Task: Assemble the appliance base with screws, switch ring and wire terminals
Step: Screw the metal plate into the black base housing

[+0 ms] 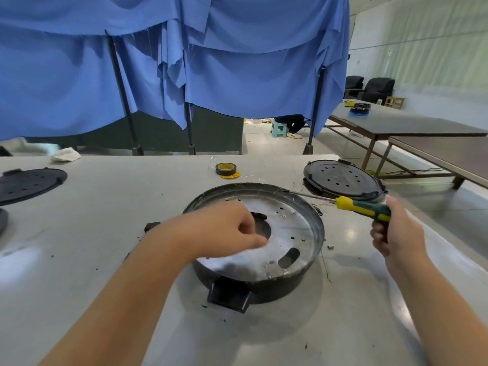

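The round appliance base [303, 231] sits mid-table, a black shell with a shiny metal plate inside and a black tab at its near edge. The plate has a central hole, a slot and small holes, with a few loose screws [269, 264] lying on it. My left hand [227, 228] hovers over the plate's centre, fingers curled with thumb and fingertips pinched together; whatever they hold is too small to see. My right hand [396, 231] grips the green-and-yellow handle of a screwdriver [361, 207], whose shaft points left across the base's far rim.
A stack of black perforated covers [340, 180] lies at the right behind the screwdriver. Another black cover [26, 184] lies far left. A roll of black-and-yellow tape [226, 170] sits behind the base. Blue cloth hangs at the table's back. The table's right edge is near.
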Available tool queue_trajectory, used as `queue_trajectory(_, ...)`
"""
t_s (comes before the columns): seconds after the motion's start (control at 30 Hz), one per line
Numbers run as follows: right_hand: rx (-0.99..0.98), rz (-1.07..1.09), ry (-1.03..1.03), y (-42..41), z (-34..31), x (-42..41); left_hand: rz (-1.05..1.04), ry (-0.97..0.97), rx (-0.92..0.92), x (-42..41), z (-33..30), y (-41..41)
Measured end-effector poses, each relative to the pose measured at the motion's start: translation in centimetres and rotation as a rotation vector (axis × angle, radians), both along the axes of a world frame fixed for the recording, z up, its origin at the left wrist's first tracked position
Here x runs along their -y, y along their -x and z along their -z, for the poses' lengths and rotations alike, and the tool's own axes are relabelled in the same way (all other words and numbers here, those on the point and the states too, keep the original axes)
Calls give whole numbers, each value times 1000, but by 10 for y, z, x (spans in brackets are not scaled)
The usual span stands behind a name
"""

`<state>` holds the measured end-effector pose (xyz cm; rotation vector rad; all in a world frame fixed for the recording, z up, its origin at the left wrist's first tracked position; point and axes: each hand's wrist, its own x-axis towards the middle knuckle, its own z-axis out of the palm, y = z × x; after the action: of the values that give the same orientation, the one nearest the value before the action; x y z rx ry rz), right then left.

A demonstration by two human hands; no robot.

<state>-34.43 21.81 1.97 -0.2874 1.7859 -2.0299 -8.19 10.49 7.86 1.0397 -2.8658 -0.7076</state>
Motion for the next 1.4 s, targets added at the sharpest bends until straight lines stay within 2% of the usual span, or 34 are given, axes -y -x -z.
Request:
queue_trajectory(0.13, 7, -12, 24, 5, 6, -4, -157, 89, 6, 24, 5, -12)
queue_trajectory(0.3, 43, -183, -20, 10, 9, -4, -230, 147, 82, 38, 8, -18)
queue_trajectory(0.43, -139, -148, -169, 9, 13, -2, -200, 214, 114, 42, 17, -14)
queue_trajectory(0.57, -282, -112, -207, 8, 17, -3, -172, 281, 180, 46, 30, -7)
queue_trajectory(0.7, -402, -45, -266, 10, 19, -5, -166, 262, 205, 48, 35, -4)
queue_trajectory(0.93, -512, -6, -357, 14, 30, -6, -163, 236, 228, 46, 33, -5)
queue_trajectory(1.17, -562, -123, -575, 14, 33, -2, -168, 250, 244, 44, 32, -5)
queue_trajectory(1.3, -842, -119, -638, 6, 29, -2, -167, 258, 243, 44, 32, -5)
queue_trajectory(1.4, -1078, -240, -701, -1, 26, 1, -167, 254, 243, 44, 32, -5)
